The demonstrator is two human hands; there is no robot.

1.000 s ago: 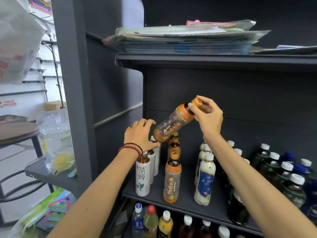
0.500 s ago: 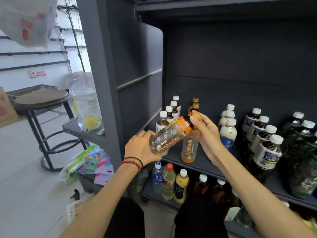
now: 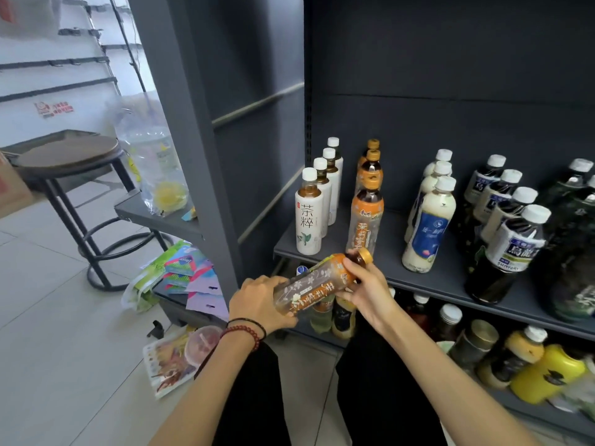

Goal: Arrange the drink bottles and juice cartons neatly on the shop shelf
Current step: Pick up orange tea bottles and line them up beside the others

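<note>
An orange-labelled tea bottle (image 3: 317, 286) lies tilted in front of the grey shelf (image 3: 450, 281), cap up to the right. My left hand (image 3: 257, 304) grips its base and my right hand (image 3: 365, 289) holds its neck. On the shelf stand rows of bottles: white-labelled tea bottles (image 3: 309, 217) at the left, orange tea bottles (image 3: 365, 217) beside them, milky bottles with blue labels (image 3: 429, 223), then dark oolong bottles (image 3: 508, 239) at the right.
A lower shelf (image 3: 531, 410) holds yellow and dark bottles. Left of the shelf unit are a round stool (image 3: 69, 156), a clear plastic bag (image 3: 154, 169) on a small ledge, coloured packets (image 3: 183, 278) and a snack pack (image 3: 174, 358) on the tiled floor.
The orange tea bottle has come down from above the shelf rows to below the shelf's front edge. My left hand has taken hold of its base. The view has tilted downward.
</note>
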